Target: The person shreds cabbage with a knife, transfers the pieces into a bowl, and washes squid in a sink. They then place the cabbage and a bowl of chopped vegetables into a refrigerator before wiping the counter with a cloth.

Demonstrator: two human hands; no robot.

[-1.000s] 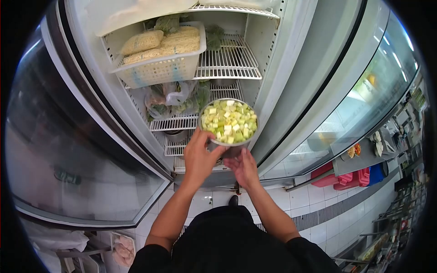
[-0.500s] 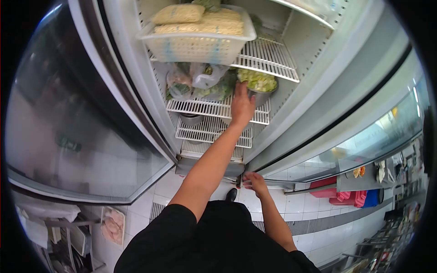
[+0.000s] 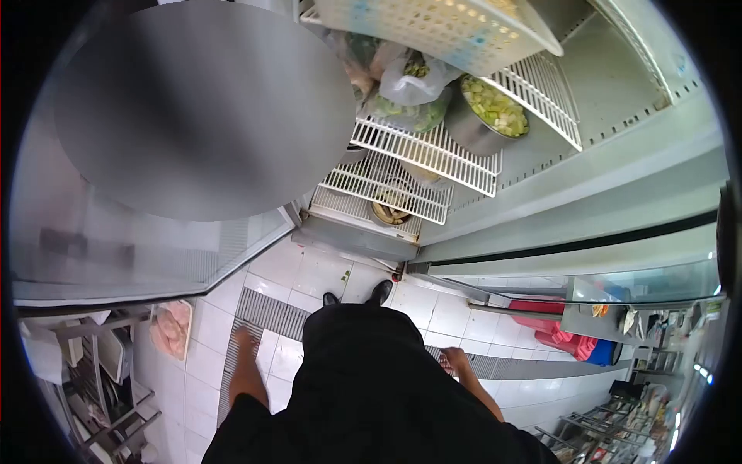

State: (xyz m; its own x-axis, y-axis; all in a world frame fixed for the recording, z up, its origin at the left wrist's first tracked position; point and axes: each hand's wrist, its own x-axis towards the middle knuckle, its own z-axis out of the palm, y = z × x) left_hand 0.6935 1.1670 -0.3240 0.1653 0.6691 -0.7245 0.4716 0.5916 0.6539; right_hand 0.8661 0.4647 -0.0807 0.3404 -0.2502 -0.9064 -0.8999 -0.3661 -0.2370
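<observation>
My left hand [image 3: 245,342] hangs low beside my body, over the floor grating. It touches nothing that I can see, and its fingers are too blurred to make out. On the other side my right hand [image 3: 456,359] hangs at waist height, fingers loosely bent and apart, with nothing plainly held. Ahead, a metal pot [image 3: 470,127] of chopped pale green vegetables [image 3: 495,107] stands on a wire shelf [image 3: 433,155] in the open fridge. Left of the pot lie plastic bags of greens [image 3: 410,108]. Both hands are well away from them.
A white basket [image 3: 433,35] sits on the shelf above; a pan [image 3: 389,213] is low down. A glass door [image 3: 154,259] stands open at left, partly covered by a grey blurred oval. A tray of pale meat [image 3: 171,330] and red bins [image 3: 560,340] stand to the sides.
My left hand has drawn back from the pot in the fridge down to my side. My right hand has dropped slightly nearer my body. The view has turned and tilted downward.
</observation>
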